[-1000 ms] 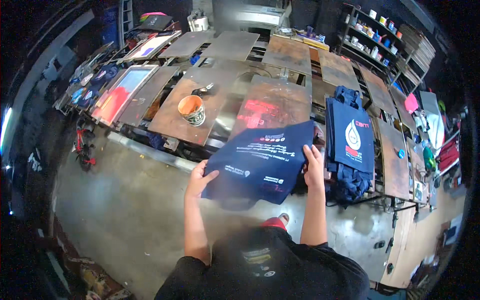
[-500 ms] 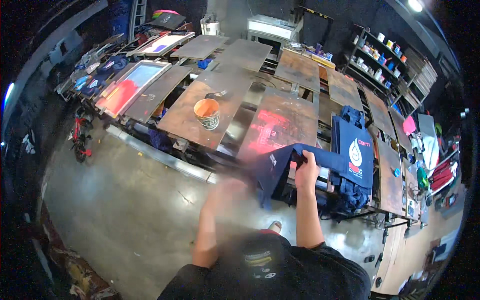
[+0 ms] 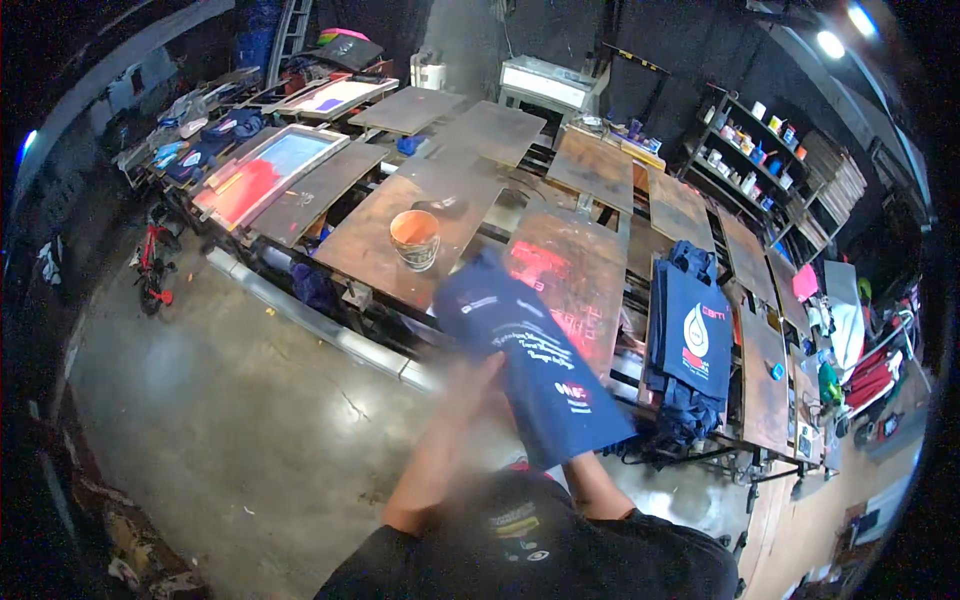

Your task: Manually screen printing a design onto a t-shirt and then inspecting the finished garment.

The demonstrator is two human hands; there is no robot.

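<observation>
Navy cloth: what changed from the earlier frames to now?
The navy cloth, first held spread, has turned round: print upside down then, upright now. Left hand, blurred, is at its left edge, hold unclear; right hand, visible before, is hidden behind it. The bucket and bag stack stayed put.

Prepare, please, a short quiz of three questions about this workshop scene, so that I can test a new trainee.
1. Multiple choice: What colour is the inside of the bucket?
A) green
B) orange
C) black

2. True or false: The stacked navy bags lie to the right of the bucket in the picture.

3. Short answer: Which hand of the person is hidden by the navy cloth?

Key:
1. B
2. True
3. The right hand; only its forearm shows, while the left hand is visible but blurred.
</observation>
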